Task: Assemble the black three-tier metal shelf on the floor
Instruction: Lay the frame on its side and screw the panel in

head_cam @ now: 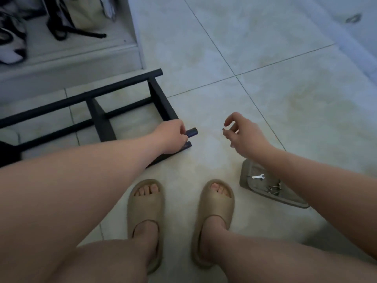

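The black shelf frame (101, 121) is lying flat on the tiled floor (265, 88) on my left, right by a white cabinet (81, 64). My left hand (171, 135) is curled round the frame's near corner, by a tube end (192, 131). My right hand (242, 135) hangs just beside it, not touching, pinching a small bit (223, 129) too tiny to make out. A grey tray (243, 176) with a little wrench (258, 176) and screws (275, 187) sits on my right, next to my tan slippers (145, 209).

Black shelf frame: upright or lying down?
Lying down: the black shelf frame rests on the floor tiles, with the left hand gripping its near tube end.
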The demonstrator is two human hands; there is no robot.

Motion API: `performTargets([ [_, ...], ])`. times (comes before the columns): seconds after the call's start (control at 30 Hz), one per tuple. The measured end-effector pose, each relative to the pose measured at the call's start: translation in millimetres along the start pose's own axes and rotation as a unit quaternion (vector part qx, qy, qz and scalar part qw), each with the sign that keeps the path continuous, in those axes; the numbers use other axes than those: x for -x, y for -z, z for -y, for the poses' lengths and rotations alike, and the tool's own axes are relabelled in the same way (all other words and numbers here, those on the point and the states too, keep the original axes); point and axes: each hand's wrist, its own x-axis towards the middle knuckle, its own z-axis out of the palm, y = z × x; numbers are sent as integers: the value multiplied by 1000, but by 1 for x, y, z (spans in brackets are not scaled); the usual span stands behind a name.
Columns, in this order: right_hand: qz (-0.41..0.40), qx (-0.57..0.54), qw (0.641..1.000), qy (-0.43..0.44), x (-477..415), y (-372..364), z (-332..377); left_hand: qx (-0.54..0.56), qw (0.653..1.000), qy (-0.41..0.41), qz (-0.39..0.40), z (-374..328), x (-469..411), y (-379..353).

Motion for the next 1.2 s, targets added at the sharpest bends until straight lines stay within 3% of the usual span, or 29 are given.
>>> performTargets([
  [0.27, 47, -207, 977, -24, -33, -64, 26, 144, 982, 110, -59, 49, -49, -25],
  [0.53, 89, -324, 942, -3, -37, -95, 5, 324, 940, 103, 35, 57, -77, -41],
  [0.8, 46, -335, 941, 13, -34, -109, -11, 323, 942, 81, 40, 59, -79, -51],
  [1.2, 19, -238, 970, 52, -29, -118, -17, 325, 943, 70, 32, 62, -80, -50],
])
